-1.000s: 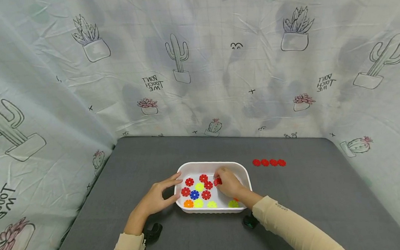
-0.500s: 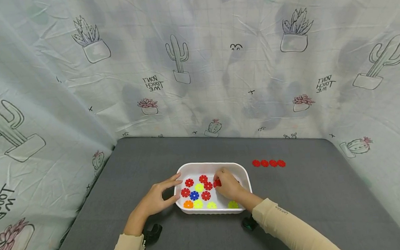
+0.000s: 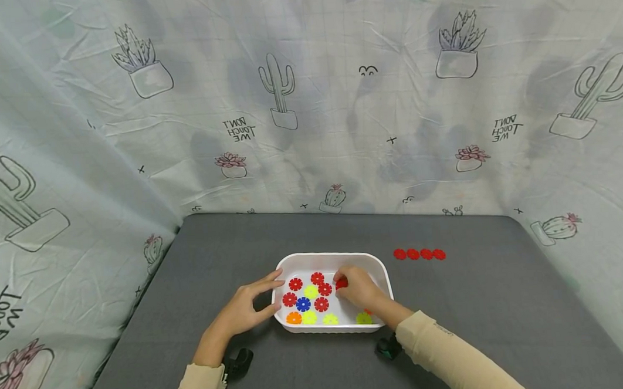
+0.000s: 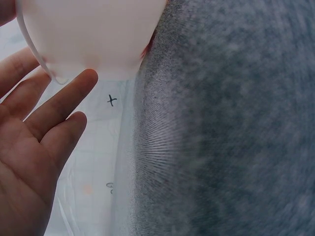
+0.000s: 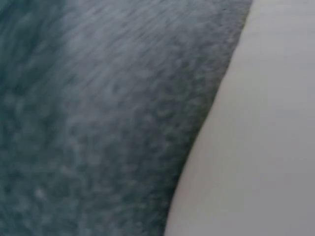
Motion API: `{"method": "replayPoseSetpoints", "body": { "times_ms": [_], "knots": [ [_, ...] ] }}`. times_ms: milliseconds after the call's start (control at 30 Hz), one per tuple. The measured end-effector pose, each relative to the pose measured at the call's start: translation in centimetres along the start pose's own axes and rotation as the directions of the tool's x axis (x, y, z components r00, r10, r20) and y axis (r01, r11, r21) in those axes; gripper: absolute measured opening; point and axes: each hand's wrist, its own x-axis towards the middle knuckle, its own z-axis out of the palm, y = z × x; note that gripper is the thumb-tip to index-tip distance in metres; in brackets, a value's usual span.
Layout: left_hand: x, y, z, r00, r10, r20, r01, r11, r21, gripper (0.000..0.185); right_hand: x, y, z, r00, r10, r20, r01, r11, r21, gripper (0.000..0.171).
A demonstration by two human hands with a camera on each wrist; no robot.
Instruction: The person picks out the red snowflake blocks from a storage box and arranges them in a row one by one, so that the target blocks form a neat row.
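A white plastic tray (image 3: 329, 329) holds several flower-shaped notched discs. My right hand (image 3: 361, 289) is inside its right half, pinching a red disc (image 3: 342, 282) between thumb and fingers. At the tray's left end, my left hand (image 3: 243, 307) rests with spread fingers and thumb against the rim. The left wrist view shows these fingers (image 4: 64, 105) extended along the tray's outer wall (image 4: 93, 39). Red discs (image 3: 321, 304), yellow ones (image 3: 330, 319), a blue disc (image 3: 303, 304) and an orange one (image 3: 294, 318) lie mostly in the left half. Only tray wall (image 5: 266, 128) and cloth show in the right wrist view.
Several red discs (image 3: 419, 254) form a row on the grey tabletop (image 3: 486, 303), beyond the tray's right corner. Behind the table hangs a pale curtain (image 3: 333, 99) printed with cacti. Black wrist straps (image 3: 239, 364) show under the forearms.
My right hand shifts slightly within the tray, and the red disc at its fingertips has turned a little. The left hand and the row of red discs stay put.
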Motion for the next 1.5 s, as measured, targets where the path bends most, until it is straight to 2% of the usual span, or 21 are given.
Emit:
{"method": "replayPoseSetpoints", "body": {
  "times_ms": [133,300,567,867,1033,1300,1500],
  "knots": [
    [0.0,0.0,0.1,1.000,0.005,0.000,-0.005,1.000,0.008,0.046,0.0,0.3,-0.4,1.000,-0.003,0.009,0.002,0.994,0.105,0.025],
    [-0.2,-0.2,0.1,1.000,-0.001,0.000,0.001,1.000,0.006,0.046,0.0,0.5,-0.8,1.000,-0.005,0.013,0.002,0.967,0.254,0.032],
    [-0.2,-0.2,0.2,1.000,-0.008,0.003,0.008,1.000,-0.003,0.046,-0.2,0.5,-1.7,0.999,0.007,-0.042,0.007,0.938,0.346,0.035],
    [-0.1,-0.1,0.2,1.000,-0.012,0.007,0.012,1.000,-0.002,0.047,-1.4,0.6,-4.3,0.996,0.083,-0.037,-0.055,0.875,0.482,0.035],
    [-0.1,-0.2,0.1,1.000,-0.006,0.013,0.006,1.000,0.006,0.047,-2.0,1.3,-5.6,0.997,0.059,-0.052,-0.025,0.863,0.504,0.036],
    [-0.2,0.1,0.2,1.000,-0.022,0.003,0.022,1.000,-0.003,0.048,-2.9,3.2,-7.4,0.989,0.052,-0.136,0.030,0.838,0.544,0.035],
    [-0.2,0.2,0.2,0.999,-0.037,0.004,0.037,0.999,-0.008,0.048,-3.5,5.5,-8.7,0.976,0.047,-0.211,0.083,0.820,0.566,0.039]
  ]
}}
